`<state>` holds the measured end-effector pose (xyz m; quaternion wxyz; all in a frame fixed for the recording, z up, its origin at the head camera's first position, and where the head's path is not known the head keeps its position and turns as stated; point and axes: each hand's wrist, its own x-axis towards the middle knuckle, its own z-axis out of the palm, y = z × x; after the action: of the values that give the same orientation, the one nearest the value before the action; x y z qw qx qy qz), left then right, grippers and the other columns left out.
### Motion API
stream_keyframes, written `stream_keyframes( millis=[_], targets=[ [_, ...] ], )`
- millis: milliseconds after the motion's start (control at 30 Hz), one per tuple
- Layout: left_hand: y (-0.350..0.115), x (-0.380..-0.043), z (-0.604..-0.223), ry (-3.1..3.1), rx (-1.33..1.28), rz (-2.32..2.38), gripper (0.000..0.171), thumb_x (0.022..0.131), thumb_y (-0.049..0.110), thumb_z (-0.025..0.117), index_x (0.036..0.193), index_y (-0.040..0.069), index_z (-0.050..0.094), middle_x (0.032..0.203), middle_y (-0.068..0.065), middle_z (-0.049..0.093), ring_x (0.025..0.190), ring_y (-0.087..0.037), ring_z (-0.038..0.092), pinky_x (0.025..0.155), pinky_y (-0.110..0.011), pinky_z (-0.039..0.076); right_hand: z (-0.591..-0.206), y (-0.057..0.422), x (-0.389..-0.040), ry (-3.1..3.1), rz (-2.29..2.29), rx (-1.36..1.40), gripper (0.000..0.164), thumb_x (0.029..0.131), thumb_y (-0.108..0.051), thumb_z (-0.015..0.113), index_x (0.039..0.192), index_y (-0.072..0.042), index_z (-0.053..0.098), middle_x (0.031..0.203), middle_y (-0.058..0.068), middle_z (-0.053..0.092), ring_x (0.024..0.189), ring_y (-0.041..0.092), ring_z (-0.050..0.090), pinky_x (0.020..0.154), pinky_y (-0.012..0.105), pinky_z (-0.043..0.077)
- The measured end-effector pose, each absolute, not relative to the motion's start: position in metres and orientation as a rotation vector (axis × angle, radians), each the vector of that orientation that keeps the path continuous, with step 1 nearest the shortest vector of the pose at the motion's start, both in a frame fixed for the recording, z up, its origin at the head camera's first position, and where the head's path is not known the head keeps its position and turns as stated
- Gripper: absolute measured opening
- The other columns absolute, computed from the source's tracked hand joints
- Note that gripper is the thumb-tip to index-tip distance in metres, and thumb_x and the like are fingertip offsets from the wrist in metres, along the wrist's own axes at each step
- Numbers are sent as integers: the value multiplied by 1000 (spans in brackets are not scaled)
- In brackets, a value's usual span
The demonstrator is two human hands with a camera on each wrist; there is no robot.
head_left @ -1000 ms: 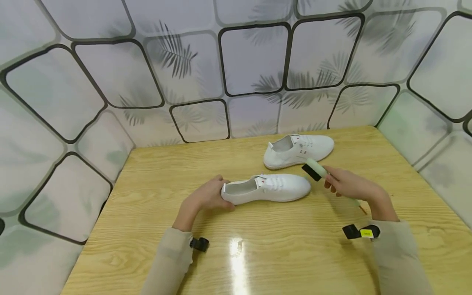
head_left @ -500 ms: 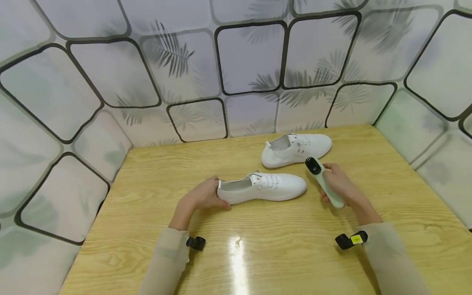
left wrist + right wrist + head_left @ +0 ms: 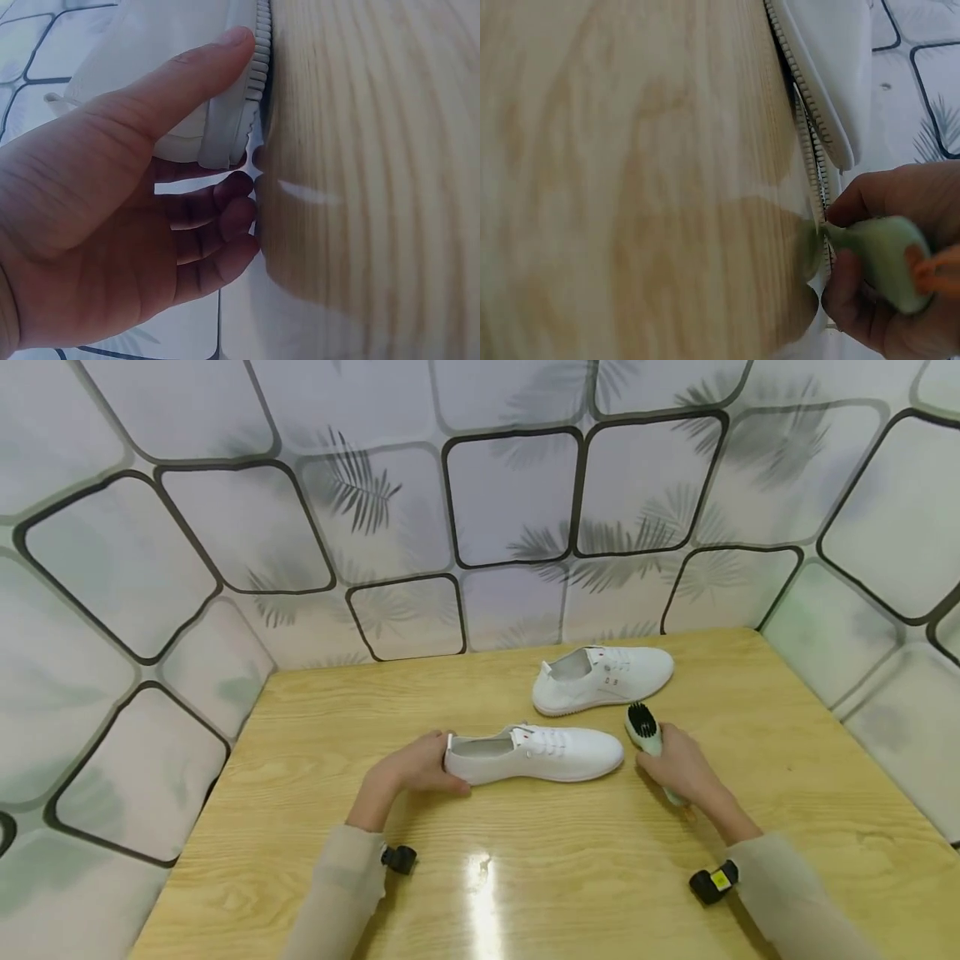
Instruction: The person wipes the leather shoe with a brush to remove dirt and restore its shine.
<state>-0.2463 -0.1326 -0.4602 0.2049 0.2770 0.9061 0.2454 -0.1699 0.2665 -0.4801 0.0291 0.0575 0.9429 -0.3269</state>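
A white lace-up shoe [image 3: 570, 753] lies on the table with its toe pointing right. My left hand [image 3: 423, 766] grips its heel; in the left wrist view the thumb presses the side of the heel [image 3: 176, 142] just above the ribbed sole, the other fingers curling behind. My right hand [image 3: 684, 766] holds a pale green brush [image 3: 647, 739] by its handle, black bristles facing up, just right of the shoe's toe. An orange cord hangs from the handle end [image 3: 892, 262] in the right wrist view. The second white shoe [image 3: 607, 679] sits behind, untouched.
The wooden table [image 3: 315, 718] has a glossy top that reflects light near its front. Patterned fabric walls [image 3: 405, 510] rise along its back and both sides. A black wrist camera [image 3: 712, 882] is strapped to each sleeve.
My right hand has turned the brush from bristles down to bristles up and drawn it slightly nearer. My left hand keeps its grip on the shoe's heel.
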Motion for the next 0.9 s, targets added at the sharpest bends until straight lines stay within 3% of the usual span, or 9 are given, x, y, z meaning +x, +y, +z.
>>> stream_keyframes(
  millis=[100,267,467,900],
  targets=[
    [-132,-248,-459,2530,786,681,68,78,35,86,129,4,55,117,-7,58,103,-19,56,94,-40,47,-481,266,-172,2960,-965,184,52,84,-18,65,111,23,50,93,31,56,75,33,55,59,39,48],
    [-134,-252,-457,2527,817,684,66,80,36,84,130,5,53,117,-8,58,103,-19,55,93,-39,47,-475,266,-174,2934,-893,223,37,85,-22,64,93,13,56,79,20,58,65,26,53,52,33,46],
    [-139,-247,-462,2519,883,682,63,83,35,82,130,4,54,117,-7,61,102,-18,56,93,-38,47,-475,261,-164,2903,-786,216,40,92,-29,64,90,10,58,77,16,57,66,24,52,54,34,44],
    [-140,-240,-459,2539,817,659,66,84,39,80,133,7,52,120,-8,58,105,-19,55,95,-38,46,-467,263,-157,2912,-802,175,37,89,-32,68,80,2,55,71,10,52,63,22,49,53,33,39]
  ],
)
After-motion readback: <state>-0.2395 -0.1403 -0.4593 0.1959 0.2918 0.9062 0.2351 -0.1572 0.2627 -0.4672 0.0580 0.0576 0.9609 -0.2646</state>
